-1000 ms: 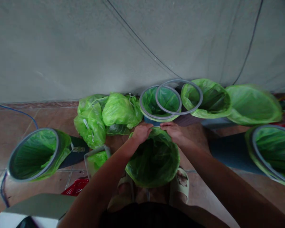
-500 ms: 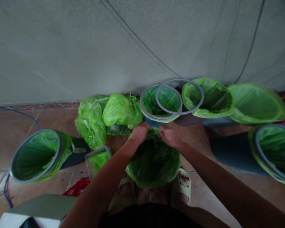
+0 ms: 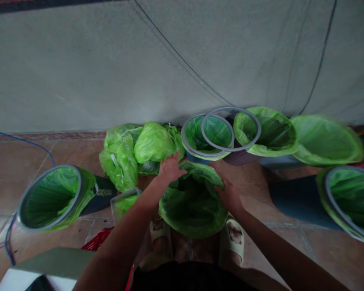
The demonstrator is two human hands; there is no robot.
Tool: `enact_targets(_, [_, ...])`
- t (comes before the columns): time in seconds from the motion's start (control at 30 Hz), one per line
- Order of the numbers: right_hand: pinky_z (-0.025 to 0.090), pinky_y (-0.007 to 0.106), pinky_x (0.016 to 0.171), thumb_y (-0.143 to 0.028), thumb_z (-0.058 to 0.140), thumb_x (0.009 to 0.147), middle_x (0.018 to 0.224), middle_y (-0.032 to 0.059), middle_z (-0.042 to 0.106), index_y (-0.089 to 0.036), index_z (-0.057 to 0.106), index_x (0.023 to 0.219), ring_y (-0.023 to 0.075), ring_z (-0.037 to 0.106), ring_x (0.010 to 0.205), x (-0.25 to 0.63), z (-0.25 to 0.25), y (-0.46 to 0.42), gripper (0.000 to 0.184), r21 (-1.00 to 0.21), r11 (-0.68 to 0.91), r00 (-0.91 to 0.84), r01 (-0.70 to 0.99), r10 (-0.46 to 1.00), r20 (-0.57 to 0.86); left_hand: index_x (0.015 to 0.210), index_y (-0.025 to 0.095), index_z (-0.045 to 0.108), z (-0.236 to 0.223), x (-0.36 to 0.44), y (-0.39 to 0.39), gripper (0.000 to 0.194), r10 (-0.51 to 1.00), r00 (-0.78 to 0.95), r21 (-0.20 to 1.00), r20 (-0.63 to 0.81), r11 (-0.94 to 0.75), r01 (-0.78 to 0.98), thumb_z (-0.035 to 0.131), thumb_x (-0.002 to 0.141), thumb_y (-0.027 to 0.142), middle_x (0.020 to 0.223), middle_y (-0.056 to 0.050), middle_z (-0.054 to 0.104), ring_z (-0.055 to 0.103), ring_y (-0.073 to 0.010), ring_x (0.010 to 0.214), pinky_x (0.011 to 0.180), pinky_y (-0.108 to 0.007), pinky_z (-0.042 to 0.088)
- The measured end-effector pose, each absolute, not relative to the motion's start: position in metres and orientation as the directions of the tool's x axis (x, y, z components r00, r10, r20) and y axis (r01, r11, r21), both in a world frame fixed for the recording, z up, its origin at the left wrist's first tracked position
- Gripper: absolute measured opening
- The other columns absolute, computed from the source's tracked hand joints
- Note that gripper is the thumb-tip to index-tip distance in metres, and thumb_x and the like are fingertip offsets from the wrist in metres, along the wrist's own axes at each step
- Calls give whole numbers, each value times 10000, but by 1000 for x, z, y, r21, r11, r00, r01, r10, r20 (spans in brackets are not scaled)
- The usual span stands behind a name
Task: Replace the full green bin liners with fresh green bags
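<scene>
Head view: the central liner (image 3: 197, 220), a green bag with its mouth spread wide and turned upward, was seen between two pale sandals (image 3: 235, 234); whatever stood beneath it was hidden. By a foot set on either side, it was apparently braced against shifting.

The left hand (image 3: 171, 169) was held open at the liner's far left edge, its fingers spread away from the plastic and its thumb pointed toward the opening; nothing was gripped. The right hand (image 3: 230, 197) was placed at the liner's right edge, with its fingers bent against the plastic; whether the edge was pinched could not be told, since the fingers were blurred. By hands set so far apart, the mouth was probably stopped from folding inward.

Just beyond the liner, a lined blue bin (image 3: 197, 159) was topped by a grey ring (image 3: 200, 153), by which its bag was presumably pinned. Well left of the liner, a dark bin (image 3: 101, 198) was ringed likewise, as was another dark bin (image 3: 300, 202) well right of it. Beyond and left of the liner, green bundles (image 3: 154, 143) were heaped, presumably clear of the feet.
</scene>
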State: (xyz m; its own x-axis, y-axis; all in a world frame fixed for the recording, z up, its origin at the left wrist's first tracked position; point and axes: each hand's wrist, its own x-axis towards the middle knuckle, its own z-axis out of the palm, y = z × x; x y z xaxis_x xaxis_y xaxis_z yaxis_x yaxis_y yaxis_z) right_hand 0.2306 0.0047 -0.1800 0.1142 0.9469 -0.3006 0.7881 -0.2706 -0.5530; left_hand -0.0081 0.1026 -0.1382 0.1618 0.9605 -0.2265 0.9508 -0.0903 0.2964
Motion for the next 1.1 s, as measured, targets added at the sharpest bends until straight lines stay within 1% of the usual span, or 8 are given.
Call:
enact_targets(0.1, [508, 375, 769, -492, 589, 791, 1061, 166, 677, -88, 428, 1327, 285, 667, 919, 239, -175, -25, 691, -542, -345, 133, 767, 910, -392, 1420, 116, 344, -147, -30, 98, 842, 950, 131, 415, -282, -2, 910, 622, 760, 559, 1396, -165, 501, 501, -277, 1262, 1039, -350, 402])
enact_targets(0.17, [490, 425, 867, -557, 552, 802, 1206, 211, 614, -65, 365, 1380, 318, 616, 1070, 243, -168, -23, 782, -529, -316, 172, 787, 937, -305, 1390, 117, 407, -153, -35, 93, 734, 945, 185, 471, -271, -38, 881, 577, 810, 533, 1371, -150, 532, 520, -262, 1246, 1039, -341, 405])
enact_targets(0.27, [411, 418, 1007, -471, 363, 925, 1305, 185, 566, -93, 483, 1308, 288, 518, 1227, 242, -154, 13, 552, -549, -156, 128, 821, 988, -89, 1289, 194, 547, -158, -28, 84, 463, 927, 320, 530, -197, -174, 830, 547, 868, 389, 1263, -75, 632, 601, -212, 1137, 1000, -312, 442])
enact_targets(0.37, [444, 353, 952, -402, 264, 974, 1172, 124, 666, -161, 595, 1193, 237, 613, 1093, 228, -148, 59, 464, -577, -70, -13, 814, 990, -139, 1171, 232, 640, -161, -18, 76, 311, 937, 329, 532, -113, -223, 817, 516, 888, 274, 1149, -39, 694, 649, -187, 1030, 948, -302, 481])
enact_targets(0.5, [460, 301, 860, -371, 288, 984, 1031, 96, 716, -184, 657, 1032, 214, 655, 966, 207, -160, 83, 416, -544, 88, -212, 835, 962, -170, 1154, 234, 653, -167, -21, 68, 304, 939, 342, 515, 17, -302, 802, 489, 898, 234, 1130, -40, 698, 651, -178, 1009, 928, -303, 497])
enact_targets(0.67, [449, 281, 790, -314, 435, 940, 1018, 90, 715, -188, 569, 1213, 215, 661, 922, 208, -176, 70, 329, -479, 238, -372, 845, 905, -207, 1147, 230, 653, -172, -37, 60, 317, 870, 478, 461, 120, -475, 749, 454, 903, 189, 1189, -39, 668, 627, -153, 1055, 962, -296, 487])
enact_targets(0.9, [434, 284, 747, -233, 474, 901, 966, 121, 710, -154, 575, 1148, 234, 657, 905, 208, -174, 66, 278, -408, 158, -293, 899, 910, -294, 932, 189, 700, -163, -39, 55, 238, 834, 549, 298, 58, -539, 788, 496, 826, 127, 1235, -85, 638, 636, -213, 1023, 932, -390, 504])
enact_targets(1.1, [444, 306, 723, -299, 392, 932, 882, 135, 697, -127, 568, 1114, 241, 657, 837, 217, -179, 24, 306, -361, -217, 105, 907, 947, -305, 870, 214, 700, -154, -43, 54, 271, 941, 325, 454, 95, -332, 827, 522, 729, 67, 1330, -79, 559, 574, -212, 1163, 1005, -389, 457])
